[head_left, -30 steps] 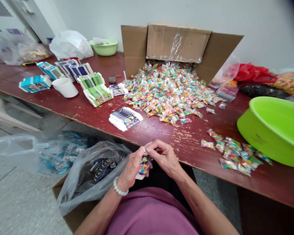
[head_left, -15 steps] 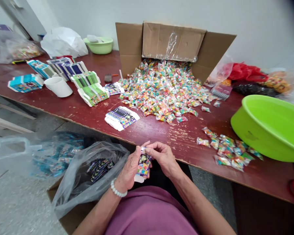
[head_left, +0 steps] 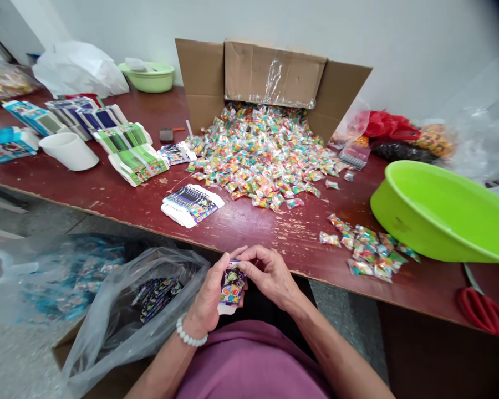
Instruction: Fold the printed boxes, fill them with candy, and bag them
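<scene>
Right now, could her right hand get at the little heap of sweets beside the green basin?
Probably yes: the right hand sits at the table edge, with bare tabletop between it and the small heap, though its fingers are busy with the small carton.

green basin (head_left: 436, 213) | cardboard box (head_left: 270, 75) | white cup (head_left: 69, 151) | red scissors (head_left: 484, 313)

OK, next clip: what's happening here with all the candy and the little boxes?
A seated person holds a small printed carton in both hands just below the table edge: the left hand grips its side, the right hand pinches its top. A heap of wrapped candies spills from a cardboard box; a smaller candy pile lies beside a green basin. Flat cartons are stacked nearby.
</scene>
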{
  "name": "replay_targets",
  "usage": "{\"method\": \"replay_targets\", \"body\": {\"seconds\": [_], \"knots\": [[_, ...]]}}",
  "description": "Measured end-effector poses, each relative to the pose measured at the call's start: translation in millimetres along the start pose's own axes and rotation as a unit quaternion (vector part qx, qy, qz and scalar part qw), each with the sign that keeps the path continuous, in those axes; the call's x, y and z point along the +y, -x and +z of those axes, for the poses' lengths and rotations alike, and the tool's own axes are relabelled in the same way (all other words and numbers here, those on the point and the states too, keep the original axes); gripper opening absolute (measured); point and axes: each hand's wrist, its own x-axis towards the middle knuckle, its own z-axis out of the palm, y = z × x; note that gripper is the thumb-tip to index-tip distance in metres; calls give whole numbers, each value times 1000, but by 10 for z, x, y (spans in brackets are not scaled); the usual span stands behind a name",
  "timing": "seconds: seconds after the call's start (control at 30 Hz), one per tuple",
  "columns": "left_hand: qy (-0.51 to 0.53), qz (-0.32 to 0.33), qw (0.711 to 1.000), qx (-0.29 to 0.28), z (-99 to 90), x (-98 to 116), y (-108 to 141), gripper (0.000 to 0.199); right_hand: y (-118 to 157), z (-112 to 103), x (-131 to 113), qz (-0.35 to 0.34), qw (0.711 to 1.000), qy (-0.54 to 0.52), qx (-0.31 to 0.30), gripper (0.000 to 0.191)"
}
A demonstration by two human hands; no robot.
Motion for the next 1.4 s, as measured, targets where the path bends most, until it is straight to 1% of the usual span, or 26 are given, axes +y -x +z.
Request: {"method": "replay_targets", "body": {"seconds": [0.1,0.13,0.2,0.27,0.33,0.4,0.43,0.5,0.6,0.67,0.73,0.8,0.87,0.93,1.03,1.1,1.17,1.27,1.33,1.4], "knots": [[-17,1,1000,-11,7,-15,5,64,-31,45,49,24,998,-43,34,25],[-16,2,1000,-12,4,-16,10,65,-39,58,57,36,997,-60,34,26],[0,-9,1000,-8,-6,-15,17,66,-40,67,43,48,996,-72,14,28],[31,-27,999,-2,-14,-10,19,66,-15,52,-3,30,999,-40,-14,27],[60,-32,998,1,-10,-6,18,62,24,20,-47,0,1000,2,-30,23],[67,-28,997,-3,6,-4,17,59,55,-13,-52,-21,999,22,-22,20],[62,-31,998,-7,17,-4,17,60,63,-27,-35,-21,1000,17,-14,19],[53,-42,997,-22,38,0,21,63,64,-43,25,3,1000,-18,0,19],[59,-44,997,-39,55,16,35,65,48,-49,102,73,995,-70,11,22],[65,-42,996,-38,59,20,44,65,39,-58,99,84,994,-73,12,24],[75,-43,996,-33,58,6,45,67,33,-78,54,54,997,-52,-1,24],[80,-46,995,-23,50,-24,35,67,23,-104,1,-11,1000,16,-18,20],[72,-60,996,-5,31,-52,21,65,12,-121,-29,-74,991,104,-40,15],[70,-76,995,12,4,-58,12,63,6,-118,-24,-108,980,152,-65,12],[99,-69,993,1,-38,-21,16,65,13,-75,13,-109,977,167,-78,11],[120,-50,991,-11,-57,17,25,65,18,-40,25,-105,975,179,-80,8],[126,-28,992,-7,-64,54,30,63,13,-11,25,-109,972,194,-79,11],[123,-4,992,-1,-50,104,27,62,-6,29,42,-131,967,210,-54,20],[114,-9,993,-1,-29,129,18,63,-12,59,86,-137,969,203,-29,24],[92,-16,996,8,-7,139,2,62,-7,88,147,-128,974,185,-11,24]]}}
